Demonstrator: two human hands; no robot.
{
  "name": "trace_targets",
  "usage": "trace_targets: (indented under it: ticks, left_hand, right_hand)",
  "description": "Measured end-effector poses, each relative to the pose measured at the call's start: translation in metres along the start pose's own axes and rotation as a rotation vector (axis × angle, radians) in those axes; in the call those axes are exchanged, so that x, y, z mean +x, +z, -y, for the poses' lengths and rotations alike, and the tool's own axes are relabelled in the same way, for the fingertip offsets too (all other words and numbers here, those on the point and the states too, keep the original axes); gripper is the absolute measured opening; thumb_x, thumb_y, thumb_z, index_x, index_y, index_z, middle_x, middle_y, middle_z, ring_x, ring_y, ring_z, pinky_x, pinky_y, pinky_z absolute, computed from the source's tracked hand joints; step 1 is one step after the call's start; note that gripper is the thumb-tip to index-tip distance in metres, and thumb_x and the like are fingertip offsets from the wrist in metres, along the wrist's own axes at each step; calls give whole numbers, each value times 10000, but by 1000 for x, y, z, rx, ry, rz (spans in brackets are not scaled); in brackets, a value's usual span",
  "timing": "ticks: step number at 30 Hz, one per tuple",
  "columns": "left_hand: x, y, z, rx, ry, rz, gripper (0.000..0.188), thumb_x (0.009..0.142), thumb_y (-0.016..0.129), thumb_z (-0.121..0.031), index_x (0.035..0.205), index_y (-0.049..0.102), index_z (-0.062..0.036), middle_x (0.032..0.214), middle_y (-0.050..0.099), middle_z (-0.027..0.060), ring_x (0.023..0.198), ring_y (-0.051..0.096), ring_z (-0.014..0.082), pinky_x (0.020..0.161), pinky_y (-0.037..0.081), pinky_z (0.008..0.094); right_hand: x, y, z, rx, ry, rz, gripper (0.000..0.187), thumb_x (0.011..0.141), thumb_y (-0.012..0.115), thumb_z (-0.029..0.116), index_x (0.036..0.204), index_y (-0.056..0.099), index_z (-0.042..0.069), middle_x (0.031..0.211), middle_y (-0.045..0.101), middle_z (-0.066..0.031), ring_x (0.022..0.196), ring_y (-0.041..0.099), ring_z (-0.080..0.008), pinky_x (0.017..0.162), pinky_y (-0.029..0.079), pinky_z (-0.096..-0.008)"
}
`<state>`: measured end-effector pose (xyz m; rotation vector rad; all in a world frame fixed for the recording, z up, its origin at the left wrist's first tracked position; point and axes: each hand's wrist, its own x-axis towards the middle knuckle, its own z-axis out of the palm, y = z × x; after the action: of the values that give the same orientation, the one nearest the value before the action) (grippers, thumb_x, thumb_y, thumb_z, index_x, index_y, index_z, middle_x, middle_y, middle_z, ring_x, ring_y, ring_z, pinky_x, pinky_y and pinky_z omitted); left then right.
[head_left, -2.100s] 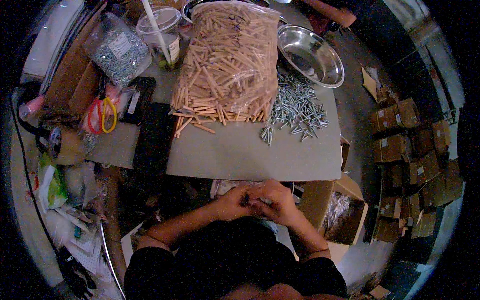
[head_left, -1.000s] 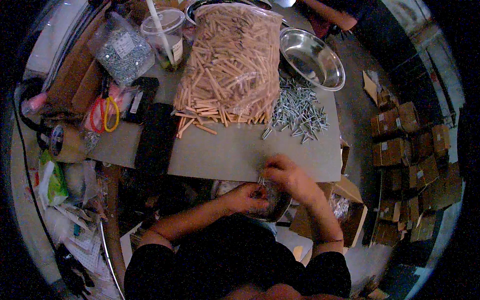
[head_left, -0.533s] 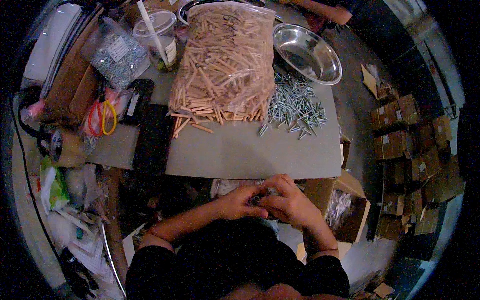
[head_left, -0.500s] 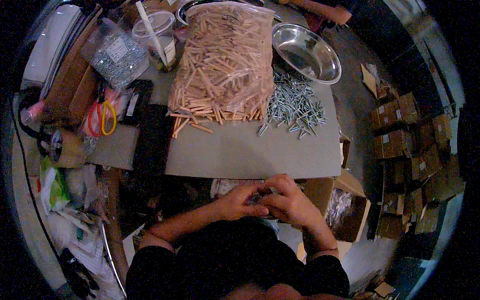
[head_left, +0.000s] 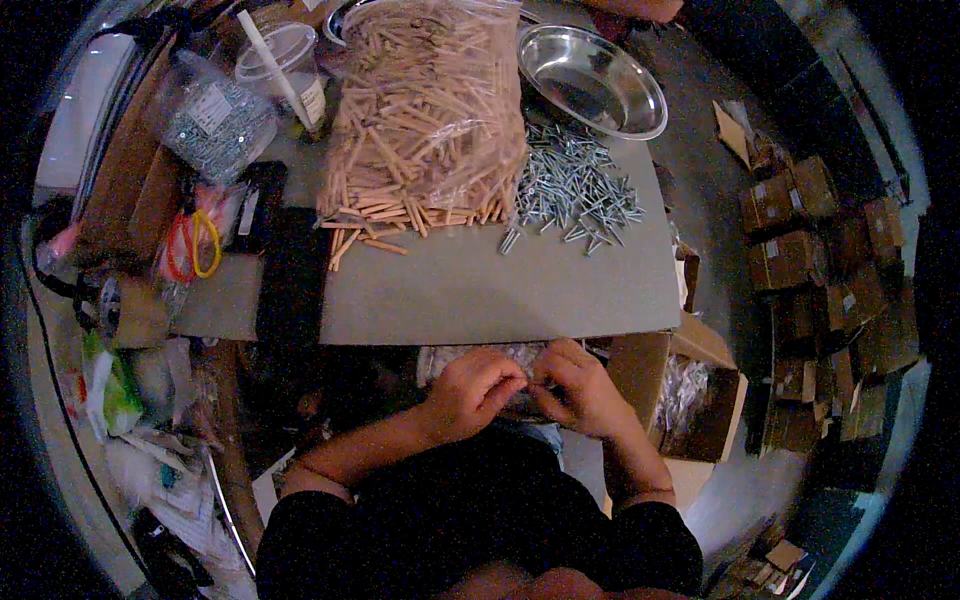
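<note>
Just off the near edge of the desk (head_left: 480, 295), best to steady left hand (head_left: 472, 392) and right hand (head_left: 582, 388) together in a narrow pinch, with anything held too hidden to tell, short of the screws (head_left: 578, 190) heaped beside the bag of wooden pegs (head_left: 425, 120).

Place, as I enter it from my remote post: a workshop or small assembly room, dimly lit. Items that show it to me: one work table (head_left: 500, 290) with a plain greyish top; one large clear bag of wooden pegs (head_left: 430, 110); one loose heap of silvery screws (head_left: 575, 190); one shiny metal bowl (head_left: 590, 82); one smaller clear bag of metal hardware (head_left: 218, 125). To the right I list cardboard cartons (head_left: 785, 255), stacked; nearer, one open carton (head_left: 638, 385), shiny contents. Top edge: another person's arm (head_left: 640, 8).
</note>
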<state>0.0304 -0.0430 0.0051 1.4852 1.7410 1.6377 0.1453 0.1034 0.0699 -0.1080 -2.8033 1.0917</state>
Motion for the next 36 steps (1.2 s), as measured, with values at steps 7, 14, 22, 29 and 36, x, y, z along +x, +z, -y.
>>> trace_targets:
  ticks: [7, 14, 22, 29, 36]
  left_hand:
    - [-5, 33, 31, -22, -160, 203, 141, 848, 563, -147, 896, 589, -17, 763, 603, 150, 729, 594, 346, 676, 473, 442]
    - [-12, 103, 87, 241, -41, 376, 254, 842, 555, -167, 1051, 554, -23, 1077, 541, 195, 1001, 538, 330, 832, 444, 431]
    - [-17, 152, 142, -861, -753, 273, 345, 924, 439, -224, 1193, 489, -13, 1234, 498, 175, 1071, 513, 289, 893, 418, 431]
    - [-14, 95, 119, -188, -265, 522, 429, 913, 445, -365, 1217, 512, -70, 1259, 511, 154, 1171, 474, 264, 972, 380, 398]
    - [-3, 61, 72, -56, -468, 488, 465, 916, 430, -434, 1220, 506, -90, 1228, 541, 150, 1106, 518, 317, 935, 404, 408]
  right_hand:
    - [-65, -38, -33, -147, 371, -126, 137, 708, 670, 38, 731, 535, 44, 734, 539, -101, 716, 522, -282, 634, 435, -353]
    - [-152, -105, -37, -698, 912, -308, 212, 730, 692, 134, 801, 553, -10, 749, 583, -171, 674, 538, -358, 621, 436, -394]
    - [-66, -60, -4, -341, 769, -274, 228, 728, 697, 122, 903, 600, 13, 795, 607, -164, 714, 592, -295, 654, 479, -369]
    - [37, -26, -6, -257, 156, 40, 196, 749, 675, 122, 917, 607, 49, 885, 591, -147, 801, 579, -342, 697, 489, -387]
    - [144, 71, -5, -287, -74, -67, 165, 795, 604, 142, 923, 572, 43, 991, 561, -161, 880, 571, -361, 749, 488, -428]
